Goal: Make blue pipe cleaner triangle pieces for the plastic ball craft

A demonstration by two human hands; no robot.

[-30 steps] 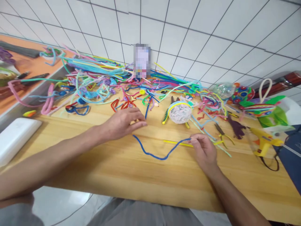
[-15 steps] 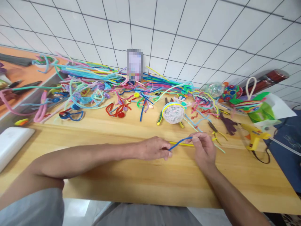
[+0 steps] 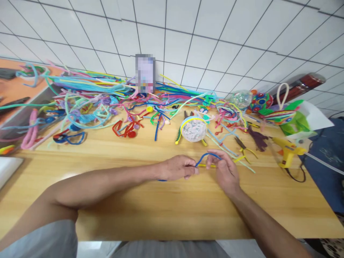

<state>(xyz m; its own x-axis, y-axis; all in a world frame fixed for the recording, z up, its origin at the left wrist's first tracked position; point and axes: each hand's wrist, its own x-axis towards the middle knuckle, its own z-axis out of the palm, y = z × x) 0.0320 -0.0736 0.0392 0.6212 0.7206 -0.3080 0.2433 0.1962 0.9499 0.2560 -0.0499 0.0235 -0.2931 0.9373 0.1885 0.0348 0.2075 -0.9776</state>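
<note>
A blue pipe cleaner (image 3: 205, 154) arches between my two hands over the table. My left hand (image 3: 179, 167) pinches it between thumb and fingers, and a short blue piece shows below that wrist. At the other end my right hand (image 3: 227, 172) has its fingers along the pipe cleaner, with the thumb close against them. Behind both hands a yellow pipe cleaner (image 3: 210, 166) lies on the wood, partly covered. Just beyond stands a clear ball (image 3: 194, 129) with a yellow and light blue band, resting on green and yellow legs or handles.
Heaps of coloured pipe cleaners (image 3: 94, 86) line the wall. To the right lie pliers (image 3: 245, 148), a yellow glue gun (image 3: 288, 150) with its cord, and decorated balls (image 3: 261, 102). A blurred-out upright card or phone (image 3: 145, 73) leans at the back. A white object (image 3: 9, 168) sits far left.
The blue pipe cleaner has gone from a nearly straight slant to a higher arch. My right hand has shifted slightly left towards my left hand. The whole view has turned a little right.
</note>
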